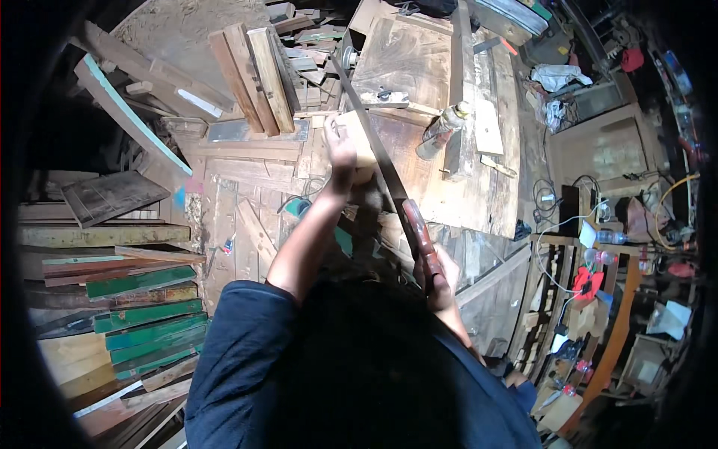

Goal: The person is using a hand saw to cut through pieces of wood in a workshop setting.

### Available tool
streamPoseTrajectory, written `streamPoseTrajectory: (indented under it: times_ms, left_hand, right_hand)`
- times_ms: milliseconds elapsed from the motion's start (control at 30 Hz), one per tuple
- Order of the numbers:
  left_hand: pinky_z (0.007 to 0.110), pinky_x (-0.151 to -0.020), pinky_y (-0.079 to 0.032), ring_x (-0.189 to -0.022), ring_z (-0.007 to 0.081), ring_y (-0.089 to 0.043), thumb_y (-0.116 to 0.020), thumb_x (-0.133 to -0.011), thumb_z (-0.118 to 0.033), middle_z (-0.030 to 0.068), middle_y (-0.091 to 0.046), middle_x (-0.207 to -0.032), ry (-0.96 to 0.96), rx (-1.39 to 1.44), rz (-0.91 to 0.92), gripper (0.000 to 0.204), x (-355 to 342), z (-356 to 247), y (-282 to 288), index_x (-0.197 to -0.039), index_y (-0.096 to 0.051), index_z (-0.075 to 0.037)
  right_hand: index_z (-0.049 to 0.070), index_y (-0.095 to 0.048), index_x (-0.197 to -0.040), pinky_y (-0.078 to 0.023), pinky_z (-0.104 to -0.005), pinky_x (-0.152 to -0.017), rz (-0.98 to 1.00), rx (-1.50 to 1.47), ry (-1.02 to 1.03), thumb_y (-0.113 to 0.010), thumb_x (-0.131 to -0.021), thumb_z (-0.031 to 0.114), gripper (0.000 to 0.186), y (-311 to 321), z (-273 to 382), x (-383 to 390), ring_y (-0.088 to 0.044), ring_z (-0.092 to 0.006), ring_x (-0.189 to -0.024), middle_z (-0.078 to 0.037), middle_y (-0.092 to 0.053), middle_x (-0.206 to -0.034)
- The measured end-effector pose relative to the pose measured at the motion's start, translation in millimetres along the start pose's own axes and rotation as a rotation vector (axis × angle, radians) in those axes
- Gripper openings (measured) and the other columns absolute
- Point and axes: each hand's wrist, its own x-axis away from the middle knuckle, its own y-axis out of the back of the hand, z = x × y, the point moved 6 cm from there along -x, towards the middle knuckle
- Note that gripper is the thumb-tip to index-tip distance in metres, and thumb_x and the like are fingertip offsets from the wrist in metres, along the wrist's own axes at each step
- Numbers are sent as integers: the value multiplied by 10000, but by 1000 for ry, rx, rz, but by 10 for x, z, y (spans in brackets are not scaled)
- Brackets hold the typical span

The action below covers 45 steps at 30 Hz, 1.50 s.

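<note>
My left hand (341,147) grips a pale wooden block (359,138) at the near edge of the workbench. Its fingers press on the block's left side and are partly hidden. In my right hand (443,288), closer to my body, is the brown handle of a handsaw (422,236). The long dark blade slants away to the upper left and passes along the block's right side. Whether its teeth touch the wood, I cannot tell.
On the wooden workbench (407,63) stand a cloudy bottle (445,132) and a pale board (488,127). Upright planks (254,78) rise at the far left. Green-painted boards (153,337) are stacked at the left; cables (550,196) and clutter lie right.
</note>
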Motion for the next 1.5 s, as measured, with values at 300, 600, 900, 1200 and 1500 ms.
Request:
streamPoseTrajectory:
  times_ms: [300, 600, 900, 1200, 1500]
  left_hand:
    - [247, -804, -432, -878, 118, -501, -427, -933, -26, 52, -507, -991, 42, 21, -4, 251, 65, -156, -34, -1183, -417, -35]
    - [245, -807, -425, -876, 127, -497, -411, -945, -52, 52, -502, -986, 40, -26, 0, 243, 80, -327, -26, -1187, -403, -33]
    - [258, -804, -431, -871, 126, -499, -415, -937, -72, 55, -502, -981, 62, -71, 9, 250, 82, -387, 1, -1181, -407, -19]
    - [324, -828, -449, -900, 200, -532, -453, -951, -107, 105, -523, -981, 116, -121, -11, 199, 81, -317, 33, -1130, -444, -21]
    - [275, -788, -450, -866, 138, -527, -448, -957, -137, 71, -530, -955, 120, -173, -17, 213, 70, -394, -6, -1134, -434, -19]
  right_hand:
    - [2, -540, -843, -292, -244, -506, 83, 137, -30, -390, -752, 824, 840, 113, 59, 245, -408, -78, -566, 19, -467, -649]
    - [13, -533, -812, -330, -282, -491, 48, 318, 62, -316, -749, 855, 873, 136, 43, 257, -432, -114, -552, -16, -468, -618]
    - [1, -563, -857, -359, -295, -495, 43, 357, 54, -304, -726, 883, 929, 158, 4, 190, -462, -125, -557, -24, -483, -618]
    - [40, -528, -726, -351, -269, -454, -34, 301, 53, -338, -718, 870, 852, 123, 16, 148, -479, -105, -499, 7, -507, -574]
    - [49, -524, -730, -338, -254, -450, 18, 390, 102, -270, -701, 912, 899, 181, -101, 124, -467, -87, -489, 18, -501, -579]
